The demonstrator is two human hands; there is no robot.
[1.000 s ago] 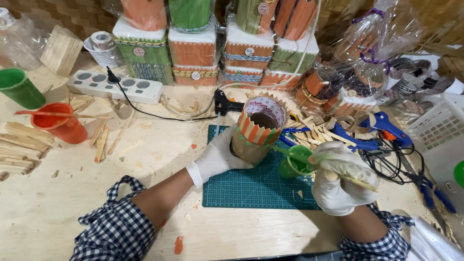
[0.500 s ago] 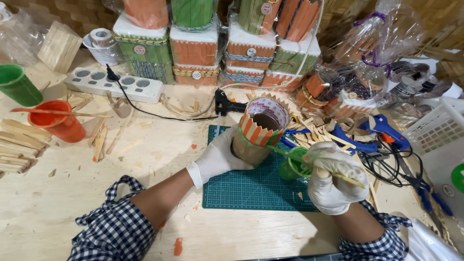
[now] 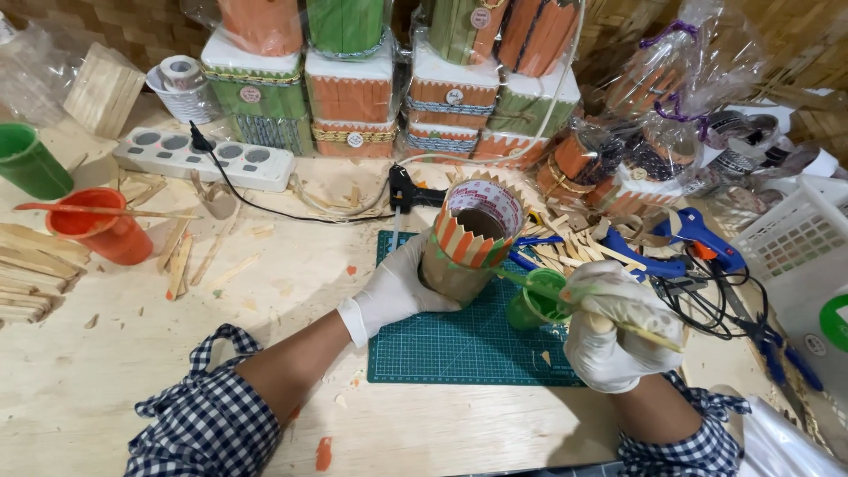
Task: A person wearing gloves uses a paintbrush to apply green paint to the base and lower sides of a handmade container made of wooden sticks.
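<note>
Now the left hand [image 3: 393, 290] stays wrapped around the tilted stick-clad pot [image 3: 466, 240] over the green cutting mat [image 3: 459, 349]. Right hand [image 3: 618, 329] has lifted slightly, fingers closed on a thin brush [image 3: 565, 305] crossing the small green paint cup [image 3: 534, 300].

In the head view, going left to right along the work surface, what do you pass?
Green cup → orange cup → left hand → stick-covered can → small green paint cup → right hand → blue glue gun → white basket.
</note>
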